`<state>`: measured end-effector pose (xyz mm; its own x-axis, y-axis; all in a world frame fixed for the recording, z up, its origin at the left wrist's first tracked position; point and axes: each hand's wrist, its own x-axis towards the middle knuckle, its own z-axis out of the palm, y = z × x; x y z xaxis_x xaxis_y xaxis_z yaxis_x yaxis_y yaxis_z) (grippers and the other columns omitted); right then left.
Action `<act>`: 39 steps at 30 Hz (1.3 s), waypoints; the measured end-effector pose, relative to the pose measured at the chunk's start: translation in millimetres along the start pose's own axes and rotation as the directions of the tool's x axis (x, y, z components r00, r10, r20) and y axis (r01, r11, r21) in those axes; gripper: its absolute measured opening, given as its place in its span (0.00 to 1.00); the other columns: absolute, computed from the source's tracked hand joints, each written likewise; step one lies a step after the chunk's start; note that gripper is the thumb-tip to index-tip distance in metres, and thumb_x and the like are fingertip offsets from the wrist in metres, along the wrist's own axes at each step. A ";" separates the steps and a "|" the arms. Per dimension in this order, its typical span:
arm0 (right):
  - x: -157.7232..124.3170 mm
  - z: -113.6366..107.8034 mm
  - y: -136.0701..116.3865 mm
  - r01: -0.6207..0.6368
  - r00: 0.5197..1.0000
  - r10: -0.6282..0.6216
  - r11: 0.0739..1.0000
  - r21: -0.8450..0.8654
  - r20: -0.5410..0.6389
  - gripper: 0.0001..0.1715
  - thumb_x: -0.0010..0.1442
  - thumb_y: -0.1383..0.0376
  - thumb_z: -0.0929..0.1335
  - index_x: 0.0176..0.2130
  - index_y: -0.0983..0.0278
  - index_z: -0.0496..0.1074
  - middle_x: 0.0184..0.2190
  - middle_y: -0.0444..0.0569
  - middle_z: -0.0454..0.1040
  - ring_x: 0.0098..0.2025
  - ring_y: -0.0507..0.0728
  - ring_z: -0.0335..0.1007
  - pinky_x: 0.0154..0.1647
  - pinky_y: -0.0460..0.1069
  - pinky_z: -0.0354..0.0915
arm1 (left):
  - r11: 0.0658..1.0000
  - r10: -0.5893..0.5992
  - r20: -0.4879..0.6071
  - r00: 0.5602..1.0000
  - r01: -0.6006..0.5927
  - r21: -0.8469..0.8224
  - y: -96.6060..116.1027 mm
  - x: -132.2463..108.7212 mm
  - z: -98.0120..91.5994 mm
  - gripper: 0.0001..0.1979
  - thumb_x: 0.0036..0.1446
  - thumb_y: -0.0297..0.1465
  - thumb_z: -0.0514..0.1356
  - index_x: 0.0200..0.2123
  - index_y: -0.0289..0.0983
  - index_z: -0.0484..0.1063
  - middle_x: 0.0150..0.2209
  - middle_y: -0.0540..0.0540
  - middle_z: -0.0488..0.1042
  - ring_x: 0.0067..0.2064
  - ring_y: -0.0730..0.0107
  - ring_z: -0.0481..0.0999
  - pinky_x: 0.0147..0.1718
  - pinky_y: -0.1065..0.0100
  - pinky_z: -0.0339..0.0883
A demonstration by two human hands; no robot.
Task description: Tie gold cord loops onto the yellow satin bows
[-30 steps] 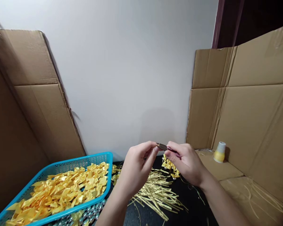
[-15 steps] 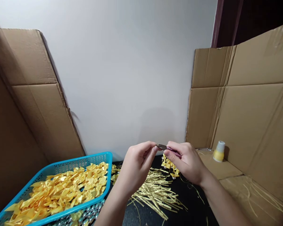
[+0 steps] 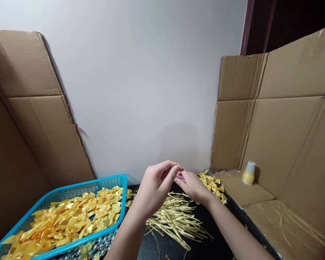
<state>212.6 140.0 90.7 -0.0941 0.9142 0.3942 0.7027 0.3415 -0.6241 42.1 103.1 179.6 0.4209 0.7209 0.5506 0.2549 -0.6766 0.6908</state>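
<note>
Above the black table top, my left hand is closed, thumb and fingertips pressed together. What it pinches is hidden or too small to make out. Close against it from the right is my right hand, its fingers partly hidden behind the left. A sliver of the purple-handled pliers shows between the hands; their metal jaws are out of sight. Below both hands lies a loose pile of gold twist ties.
A blue plastic basket of yellow ribbon bows stands at left, with silvery beads in front. More gold bows lie behind my right hand. A white-and-yellow cup stands on cardboard at right.
My right hand has moved left and its fingers now sit behind my left hand, hiding most of the pliers. The view has shifted slightly, and more gold bows show at the back.
</note>
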 end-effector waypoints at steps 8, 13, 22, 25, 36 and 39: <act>-18.5 78.1 35.5 -0.064 0.986 0.087 0.986 -0.157 0.141 0.13 0.65 0.60 0.67 0.45 0.66 0.71 0.46 0.51 0.72 0.46 0.58 0.70 0.48 0.58 0.67 | 0.980 -0.105 -0.244 0.964 0.059 -0.190 -7.1 9.6 -8.5 0.10 0.58 0.31 0.56 0.27 0.38 0.74 0.22 0.52 0.67 0.21 0.75 0.55 0.21 0.71 0.51; -19.6 71.6 22.9 -0.096 0.981 0.108 0.992 -0.082 0.162 0.10 0.62 0.63 0.68 0.43 0.66 0.72 0.47 0.52 0.71 0.51 0.61 0.66 0.53 0.61 0.61 | 0.967 -0.082 -0.297 0.951 0.004 -0.255 -9.3 9.6 -13.5 0.10 0.59 0.32 0.56 0.27 0.39 0.75 0.21 0.53 0.65 0.21 0.76 0.53 0.20 0.71 0.49; -30.2 19.7 -67.1 -0.526 0.636 -0.159 0.627 0.575 0.755 0.45 0.67 0.45 0.44 0.35 0.66 0.76 0.33 0.56 0.79 0.33 0.57 0.76 0.36 0.53 0.71 | 0.971 -0.065 -0.359 0.931 -0.023 -0.236 6.3 3.0 -10.7 0.10 0.62 0.34 0.58 0.31 0.39 0.78 0.22 0.52 0.70 0.22 0.77 0.63 0.19 0.73 0.55; -32.8 7.8 -84.2 -0.445 0.871 -0.094 0.264 0.856 0.482 0.29 0.68 0.50 0.54 0.40 0.65 0.73 0.42 0.55 0.77 0.44 0.60 0.75 0.43 0.56 0.69 | 0.929 -0.074 -0.270 0.960 -0.032 -0.368 13.4 -1.7 -2.0 0.10 0.62 0.35 0.59 0.33 0.39 0.79 0.25 0.51 0.73 0.27 0.75 0.71 0.22 0.74 0.61; -40.5 -132.2 -60.3 0.103 0.920 0.331 0.314 0.944 -0.210 0.36 0.71 0.70 0.50 0.23 0.56 0.75 0.11 0.33 0.60 0.14 0.44 0.45 0.27 0.56 0.41 | 0.837 -0.078 0.032 0.996 0.083 -0.541 26.7 -8.3 14.3 0.11 0.63 0.34 0.58 0.35 0.39 0.80 0.20 0.53 0.71 0.24 0.75 0.73 0.22 0.75 0.64; -47.3 -152.1 -41.3 0.124 0.878 0.414 0.292 0.948 -0.242 0.39 0.71 0.70 0.49 0.21 0.58 0.75 0.10 0.35 0.61 0.14 0.44 0.49 0.27 0.59 0.35 | 0.831 -0.084 0.106 0.991 0.129 -0.542 29.9 -12.4 12.8 0.12 0.63 0.36 0.57 0.34 0.41 0.80 0.23 0.52 0.75 0.27 0.74 0.74 0.23 0.75 0.65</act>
<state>295.3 49.4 200.4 0.3791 0.8907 0.2510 -0.4755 0.4202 -0.7729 55.6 72.0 187.4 0.4878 0.7553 0.4376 -0.2056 -0.3878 0.8985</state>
